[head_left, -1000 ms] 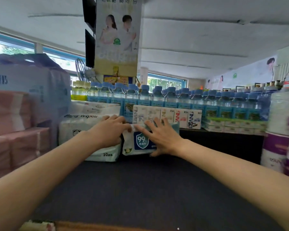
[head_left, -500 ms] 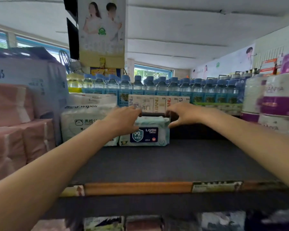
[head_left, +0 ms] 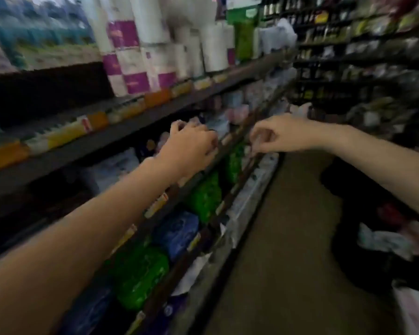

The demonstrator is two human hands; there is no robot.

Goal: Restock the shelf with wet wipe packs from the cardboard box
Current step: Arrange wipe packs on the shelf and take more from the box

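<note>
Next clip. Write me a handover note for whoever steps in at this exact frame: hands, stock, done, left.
Left hand: fingers loosely curled, holding nothing, out over the shelf edge.
Right hand: loosely curled, also holding nothing, over the aisle.
Stock: the frame is blurred; no wipe pack or cardboard box can be made out. Paper rolls stand on the upper shelf, green packs and blue packs on the lower tiers.
Done: cannot tell from this frame.
Left: find the box, take the next pack, place it on the shelf.
</note>
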